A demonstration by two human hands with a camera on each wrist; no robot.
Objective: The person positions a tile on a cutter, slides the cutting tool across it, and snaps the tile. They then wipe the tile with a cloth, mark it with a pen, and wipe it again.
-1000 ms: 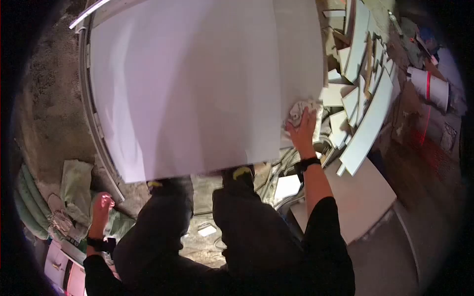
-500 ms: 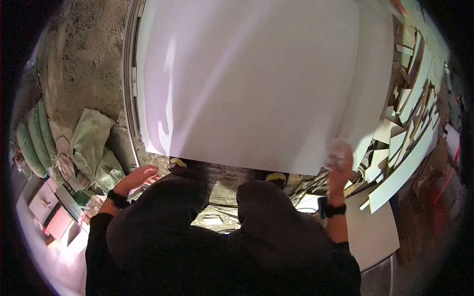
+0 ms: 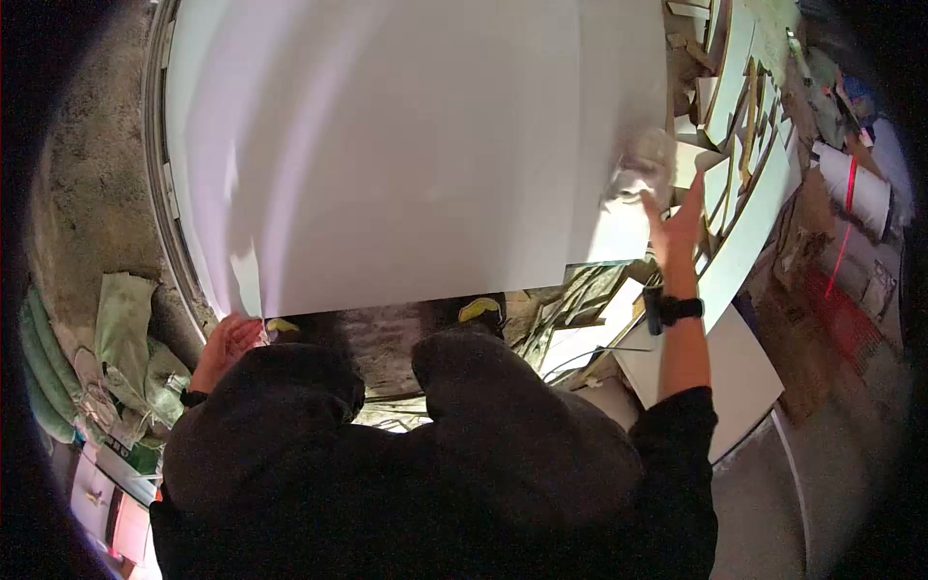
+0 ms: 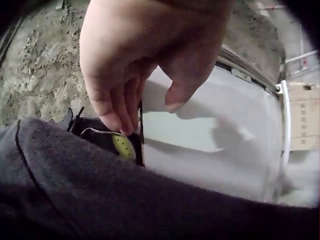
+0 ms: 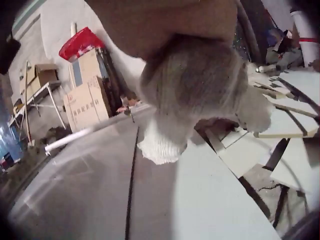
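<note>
A large pale panel lies in front of my feet. Over its right edge my right hand has its thumb and finger spread apart. Just beyond them is a crumpled, motion-blurred whitish cloth. In the right wrist view, this cloth shows a ribbed white end like a knitted glove cuff and hides the fingers. My left hand is beside my left knee, near the panel's close left corner. Its fingers hang loosely bent, thumb apart and nothing between them, above a dark shoe with a yellow-green patch.
White board offcuts pile up along the right side. Cables lie by the panel's near right corner. Green sacks are at the left. A cardboard box stands beyond the panel's far end.
The right hand has moved outward to the panel's right edge, and the cloth now shows beyond its spread thumb and finger. The left hand has shifted slightly toward the panel's near left corner.
</note>
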